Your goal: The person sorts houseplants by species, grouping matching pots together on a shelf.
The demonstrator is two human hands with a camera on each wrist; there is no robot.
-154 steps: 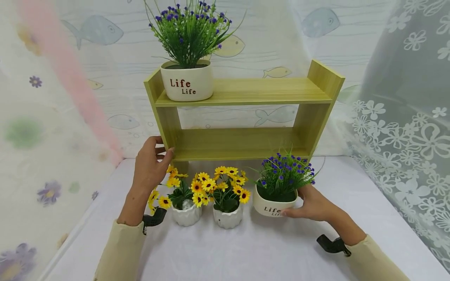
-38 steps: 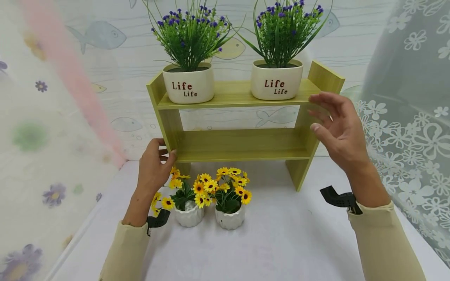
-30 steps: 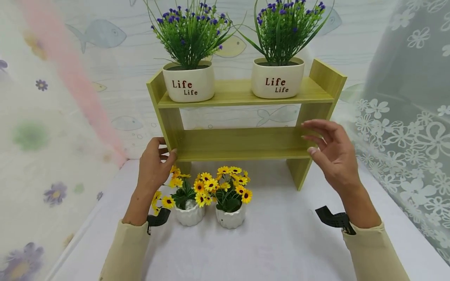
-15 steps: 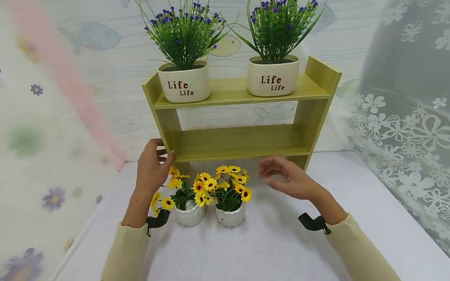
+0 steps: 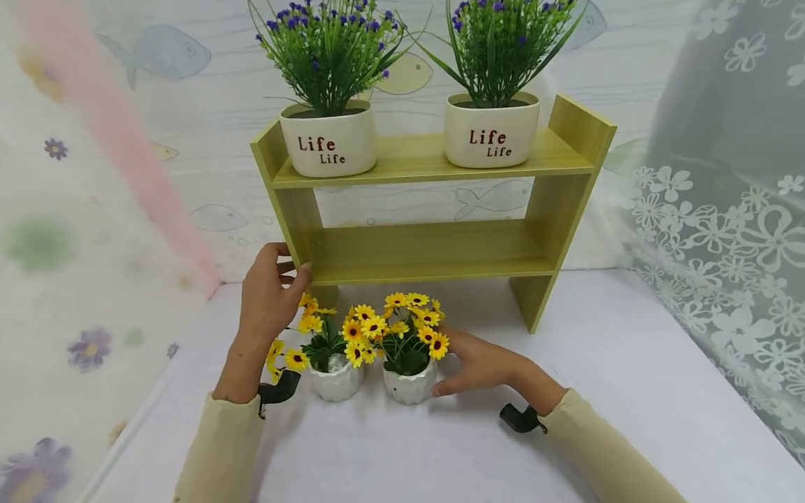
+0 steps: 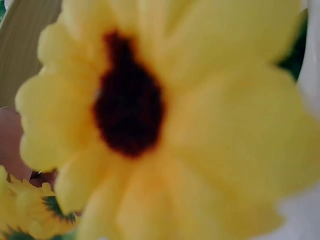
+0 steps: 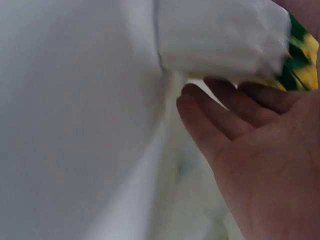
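Note:
My left hand (image 5: 267,297) grips the lower left side panel of a two-tier wooden shelf (image 5: 434,251), thumb on the front edge and fingers behind. My right hand (image 5: 481,363) is at the right side of a white fluted flowerpot (image 5: 410,386) with yellow artificial sunflowers, thumb in front and fingers partly hidden behind the blooms. In the right wrist view the hand's fingers (image 7: 210,120) are extended close beside the white pot (image 7: 225,37). A similar sunflower pot (image 5: 336,382) stands just left of it. A blurred yellow flower (image 6: 200,130) fills the left wrist view.
Two cream oval planters stand on the top tier, the left planter (image 5: 330,143) and the right planter (image 5: 492,133), both with purple flowers and "Life" lettering. A white cloth (image 5: 390,461) covers the table. Patterned curtains (image 5: 723,209) hang behind and at the sides.
Earlier my right hand held the right planter at table level; that planter is now on the top tier. The right hand has since come down and left to the right sunflower pot. Left hand stays put.

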